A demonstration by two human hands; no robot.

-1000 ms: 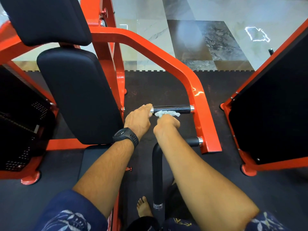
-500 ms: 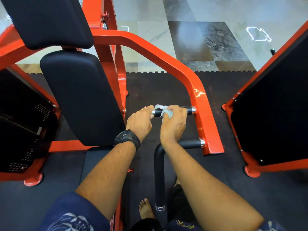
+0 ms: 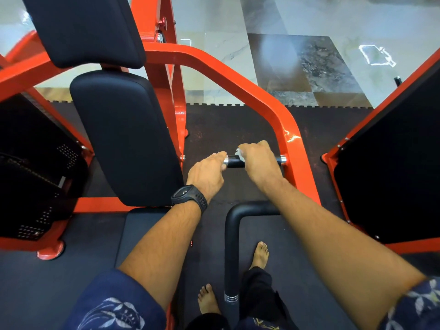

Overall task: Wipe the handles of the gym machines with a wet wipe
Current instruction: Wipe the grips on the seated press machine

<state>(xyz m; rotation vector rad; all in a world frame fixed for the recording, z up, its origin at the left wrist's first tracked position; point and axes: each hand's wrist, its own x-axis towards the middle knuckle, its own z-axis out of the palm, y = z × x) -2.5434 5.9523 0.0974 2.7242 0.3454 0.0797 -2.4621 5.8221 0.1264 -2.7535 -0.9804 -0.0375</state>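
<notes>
A short black horizontal handle (image 3: 234, 161) with chrome end caps sticks out from the orange machine arm (image 3: 283, 120). My right hand (image 3: 258, 160) wraps over the handle's right half, gripping a white wet wipe (image 3: 238, 152) that peeks out at its left edge. My left hand (image 3: 208, 171), with a black watch on the wrist, holds the handle's left end, fingers curled over the chrome cap. A second black handle (image 3: 232, 236), L-shaped, runs below my right forearm.
The machine's black back pads (image 3: 123, 136) stand to the left. An orange-framed black panel (image 3: 390, 167) of another machine rises at right. Dark rubber matting covers the floor, with marble tile beyond. My bare feet (image 3: 260, 254) stand beside the lower handle.
My right hand with the wipe has slid rightward along the upper handle, from its left part to its right half. The left hand stays at the handle's left end.
</notes>
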